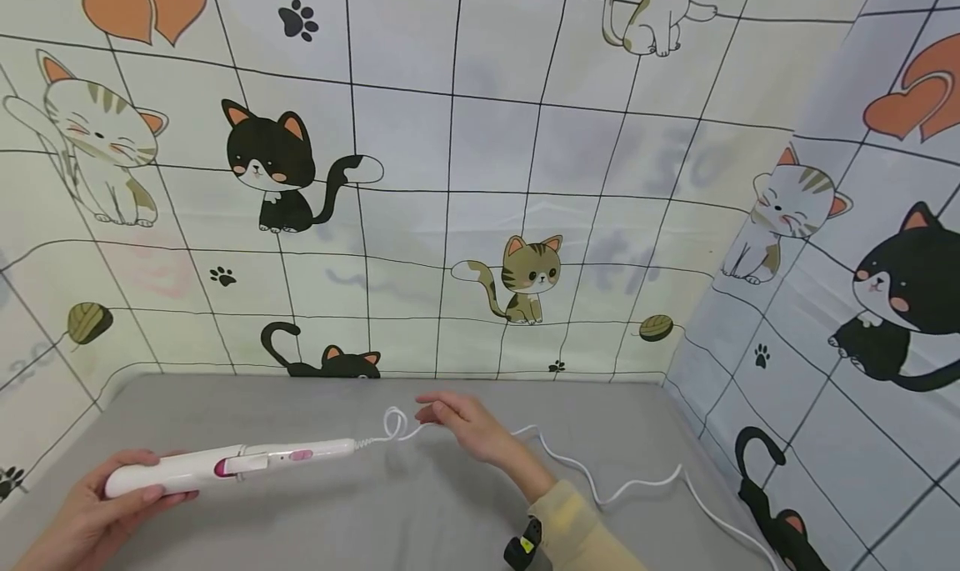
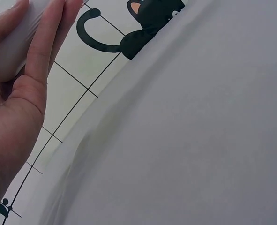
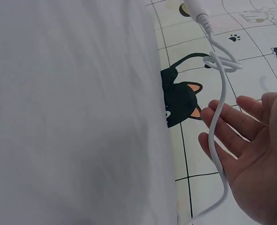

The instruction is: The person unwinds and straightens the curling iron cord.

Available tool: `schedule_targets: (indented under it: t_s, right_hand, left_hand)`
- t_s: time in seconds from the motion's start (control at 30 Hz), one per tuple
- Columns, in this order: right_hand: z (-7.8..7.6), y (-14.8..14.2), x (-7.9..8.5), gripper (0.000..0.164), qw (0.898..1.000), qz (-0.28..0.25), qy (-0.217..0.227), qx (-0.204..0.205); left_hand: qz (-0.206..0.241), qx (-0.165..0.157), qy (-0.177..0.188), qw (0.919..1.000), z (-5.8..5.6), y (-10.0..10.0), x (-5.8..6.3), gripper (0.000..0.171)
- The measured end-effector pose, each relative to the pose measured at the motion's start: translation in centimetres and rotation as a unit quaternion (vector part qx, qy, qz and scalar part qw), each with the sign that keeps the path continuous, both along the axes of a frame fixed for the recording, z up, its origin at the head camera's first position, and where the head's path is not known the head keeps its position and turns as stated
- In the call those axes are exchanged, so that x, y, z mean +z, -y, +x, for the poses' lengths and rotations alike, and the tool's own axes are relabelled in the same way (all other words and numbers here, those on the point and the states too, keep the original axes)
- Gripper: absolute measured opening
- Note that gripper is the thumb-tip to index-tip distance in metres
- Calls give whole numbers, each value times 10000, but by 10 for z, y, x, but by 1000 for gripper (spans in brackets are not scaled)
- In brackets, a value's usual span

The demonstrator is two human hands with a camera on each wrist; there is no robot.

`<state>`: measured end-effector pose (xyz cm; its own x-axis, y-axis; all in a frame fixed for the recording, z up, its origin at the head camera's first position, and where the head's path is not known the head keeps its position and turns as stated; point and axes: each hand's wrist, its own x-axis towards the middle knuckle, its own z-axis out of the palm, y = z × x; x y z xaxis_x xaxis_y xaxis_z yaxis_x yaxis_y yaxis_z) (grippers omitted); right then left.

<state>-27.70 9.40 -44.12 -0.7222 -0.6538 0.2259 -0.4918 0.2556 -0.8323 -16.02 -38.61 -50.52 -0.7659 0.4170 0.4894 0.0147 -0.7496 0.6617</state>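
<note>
In the head view my left hand (image 1: 123,500) grips a white curling iron (image 1: 187,471) with pink details by its thick end. Its corded end points right, raised above the grey surface. The left wrist view shows only part of the iron's white body (image 2: 16,42) between the fingers. A white cord (image 1: 562,458) leaves the iron, makes a small loop and runs rightward past my right hand (image 1: 472,425). In the right wrist view the right hand (image 3: 250,145) has its fingers extended and spread, with the cord (image 3: 218,117) passing across them, not gripped.
A grey cloth-covered surface (image 1: 337,529) lies beneath both hands. Behind and to the right stand fabric walls (image 1: 405,237) printed with cats and grid lines. A black device (image 1: 522,546) sits at the right wrist by a yellow sleeve (image 1: 581,529). The cord trails toward the lower right.
</note>
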Motion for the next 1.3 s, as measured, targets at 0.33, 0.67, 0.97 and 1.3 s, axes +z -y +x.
schedule_targets:
  t_s: [0.33, 0.67, 0.97, 1.3]
  right_hand:
    - [1, -10, -9, 17, 9972, 733, -151, -83]
    - [0, -28, -16, 19, 9978, 551, -183, -310]
    - [-6, -38, -19, 19, 9945, 503, -242, -883]
    - [-13, -50, -19, 18, 9853, 655, -634, -1446]
  left_hand:
    - [41, 306, 199, 9993, 1, 3, -3, 59]
    - [-21, 804, 701, 9943, 0, 9, -9, 57]
    - [-253, 1147, 755, 9902, -3, 14, -15, 53]
    - [500, 897, 449, 9937, -8, 26, -16, 55]
